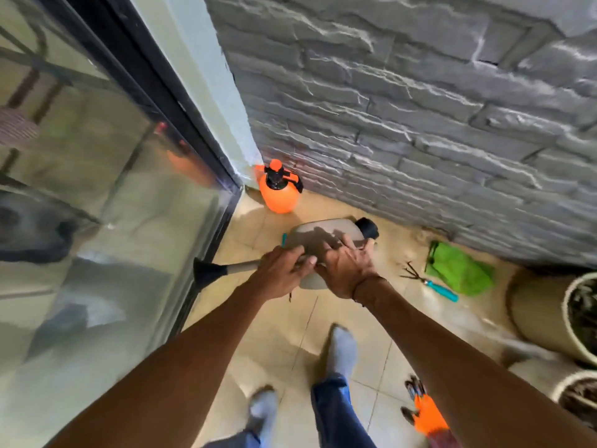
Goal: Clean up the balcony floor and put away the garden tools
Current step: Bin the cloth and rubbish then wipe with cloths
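you have the beige watering can (323,236) between both hands, low over the tiled floor (284,331) near the corner where the stone wall (403,108) meets the glass door (97,189). your left hand (279,274) curls round the can near the base of the spout, whose black rose points left toward the door frame — a grip that likely keeps the long spout from swinging. your right hand (347,268) lies over the top of the body, fingers spread toward the black cap, apparently to steady the bulk; motion blur leaves it unclear whether those fingers hook the handle. the can seems bound for the corner, just in front of the orange pressure sprayer (278,190) that stands upright against the wall — a sensible parking spot for tools. to the right, a small hand rake (429,281) with a teal handle lies beside a crumpled green cloth (458,270), not yet gathered. orange-handled pruners (426,412) lie near your right foot.
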